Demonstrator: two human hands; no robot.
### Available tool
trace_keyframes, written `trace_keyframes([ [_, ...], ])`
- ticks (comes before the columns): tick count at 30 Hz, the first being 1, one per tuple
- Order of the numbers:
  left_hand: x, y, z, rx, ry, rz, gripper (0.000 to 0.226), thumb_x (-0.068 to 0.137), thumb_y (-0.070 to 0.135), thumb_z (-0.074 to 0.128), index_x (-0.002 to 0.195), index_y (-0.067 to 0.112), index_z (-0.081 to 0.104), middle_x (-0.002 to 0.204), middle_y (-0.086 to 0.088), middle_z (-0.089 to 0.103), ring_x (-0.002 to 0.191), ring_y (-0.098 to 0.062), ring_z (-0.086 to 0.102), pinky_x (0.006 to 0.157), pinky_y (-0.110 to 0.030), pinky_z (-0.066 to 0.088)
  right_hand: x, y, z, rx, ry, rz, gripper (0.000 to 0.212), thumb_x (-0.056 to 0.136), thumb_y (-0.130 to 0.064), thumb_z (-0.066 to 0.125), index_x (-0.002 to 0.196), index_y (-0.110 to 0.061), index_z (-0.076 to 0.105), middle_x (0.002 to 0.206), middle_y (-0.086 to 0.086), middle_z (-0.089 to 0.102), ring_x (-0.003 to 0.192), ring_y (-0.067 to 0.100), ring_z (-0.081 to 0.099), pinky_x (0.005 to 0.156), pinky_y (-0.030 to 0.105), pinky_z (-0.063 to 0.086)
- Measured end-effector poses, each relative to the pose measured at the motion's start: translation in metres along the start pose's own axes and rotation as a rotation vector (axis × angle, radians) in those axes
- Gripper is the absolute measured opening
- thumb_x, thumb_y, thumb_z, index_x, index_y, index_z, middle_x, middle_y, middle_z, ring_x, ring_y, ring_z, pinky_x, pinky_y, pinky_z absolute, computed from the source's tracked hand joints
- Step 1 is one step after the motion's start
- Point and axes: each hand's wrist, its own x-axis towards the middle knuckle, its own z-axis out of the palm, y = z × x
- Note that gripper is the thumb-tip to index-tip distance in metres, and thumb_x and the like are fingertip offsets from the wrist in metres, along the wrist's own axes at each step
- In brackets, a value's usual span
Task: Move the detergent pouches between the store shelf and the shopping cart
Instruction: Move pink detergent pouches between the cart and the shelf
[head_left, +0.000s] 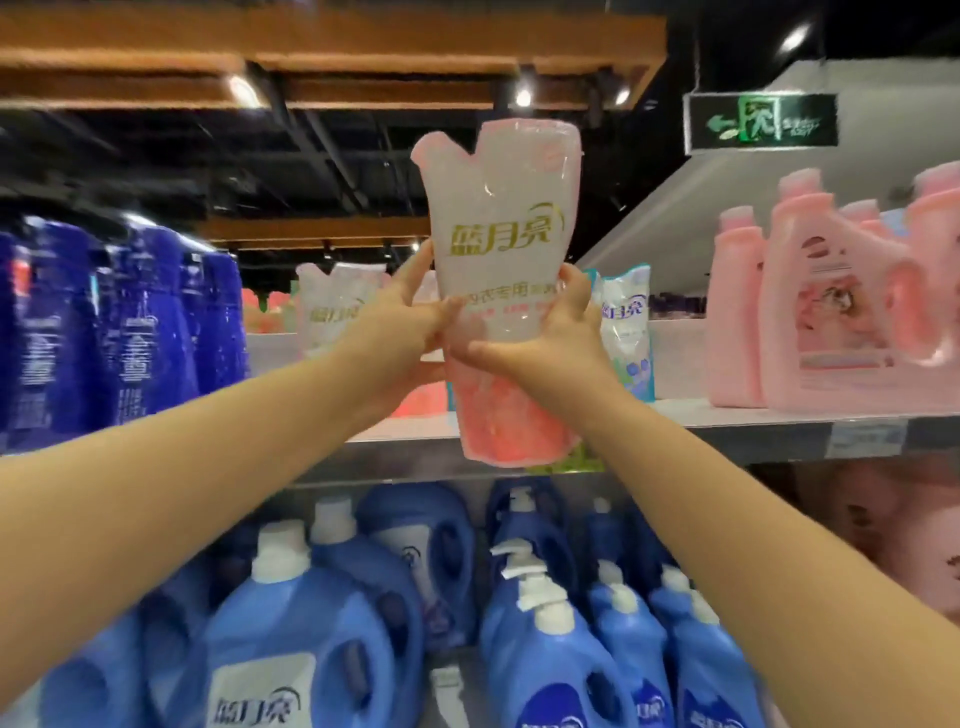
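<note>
1. At the far left, dark blue bottles (119, 322) stand packed on the upper shelf (753, 423); they are no part of your job.
2. Next along, a second pink pouch (332, 306) stands upright on that shelf, behind your left forearm; it looks a match for the one you hold.
3. Your left hand (410, 332) grips the held pouch (504, 234) at its left edge, fingers curled round the narrow waist; the thumb lies across the front.
4. The held pouch is upright in the air, in front of the shelf edge and not resting on it; its base hangs just below the shelf lip; the cart is out of view.
5. Judge it soft and floppy; the liquid seems to sit low, so the bottom is likely heavy and the crinkled top slack; the glossy film may slip; hold at the waist or under the base, not at the notched top.
6. Your right hand (550, 338) clasps the right edge at the same height, fingers wrapped round it; both hands pinch it between them.
7. Just beyond that hand, a blue-and-white pouch (626, 332) stands on the shelf; mind you do not knock it.
8. At the far right, pink jugs (831, 312) crowd the shelf.
9. Below, light blue bottles (322, 623) fill the lower shelf.
</note>
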Motion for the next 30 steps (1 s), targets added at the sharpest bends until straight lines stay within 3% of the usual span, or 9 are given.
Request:
trace_keyframes([
  [6,0.063,-0.01,-0.059,0.146,0.112,-0.002,0.053,0.097,0.009,0.045,0.14,0.04,0.035,0.118,-0.001,0.064,0.102,-0.019,0.065,0.078,-0.041,0.056,0.075,0.005,0.069,0.037,-0.068,0.022,0.111,0.06,-0.048,0.082,0.143,-0.023,0.011,0.135,0.004,0.027,0.129,0.022,0.032,0.11,0.042,0.034],
  [13,0.123,-0.05,-0.096,0.197,0.238,-0.097,0.065,0.09,0.004,0.055,0.14,0.041,0.035,0.121,-0.007,0.06,0.096,-0.023,0.067,0.075,-0.047,0.057,0.132,0.041,0.116,-0.01,-0.221,0.044,0.116,0.056,-0.056,0.082,0.142,-0.022,0.011,0.139,0.006,0.032,0.129,0.025,0.036,0.108,0.044,0.037],
  [17,0.147,-0.085,-0.104,0.219,0.197,-0.166,0.067,0.091,0.0,0.052,0.143,0.037,0.03,0.113,-0.01,0.065,0.096,-0.024,0.066,0.076,-0.044,0.056,0.152,0.072,0.133,-0.154,-0.363,0.111,0.129,0.059,-0.057,0.079,0.147,-0.02,-0.007,0.148,0.01,0.024,0.136,0.029,0.028,0.113,0.046,0.029],
  [22,0.16,-0.116,-0.115,0.228,0.152,-0.215,0.069,0.09,0.0,0.054,0.144,0.035,0.029,0.111,-0.008,0.066,0.095,-0.024,0.066,0.077,-0.044,0.056,0.157,0.096,0.149,-0.167,-0.434,0.174,0.126,0.059,-0.049,0.083,0.146,-0.016,-0.002,0.144,0.006,0.027,0.135,0.024,0.029,0.113,0.04,0.03],
  [26,0.166,-0.117,-0.127,0.341,0.088,-0.212,0.07,0.09,0.006,0.056,0.145,0.038,0.026,0.107,-0.004,0.067,0.094,-0.02,0.067,0.08,-0.043,0.056,0.155,0.101,0.143,-0.183,-0.498,0.217,0.12,0.063,-0.037,0.084,0.147,-0.019,-0.001,0.136,-0.001,0.04,0.12,0.017,0.042,0.1,0.027,0.039],
  [28,0.166,-0.118,-0.136,0.413,0.096,-0.251,0.067,0.09,0.011,0.058,0.144,0.036,0.027,0.097,0.0,0.067,0.089,-0.017,0.067,0.075,-0.04,0.057,0.149,0.102,0.14,-0.243,-0.554,0.272,0.121,0.064,-0.04,0.083,0.146,-0.025,-0.005,0.115,-0.008,0.05,0.105,0.015,0.052,0.08,0.028,0.052],
  [30,0.158,-0.121,-0.143,0.514,0.04,-0.313,0.057,0.09,0.019,0.059,0.14,0.031,0.035,0.09,0.001,0.067,0.082,-0.015,0.068,0.069,-0.037,0.059,0.142,0.101,0.141,-0.291,-0.583,0.32,0.12,0.066,-0.038,0.082,0.145,-0.029,-0.007,0.098,-0.012,0.047,0.096,0.013,0.052,0.068,0.026,0.054],
])
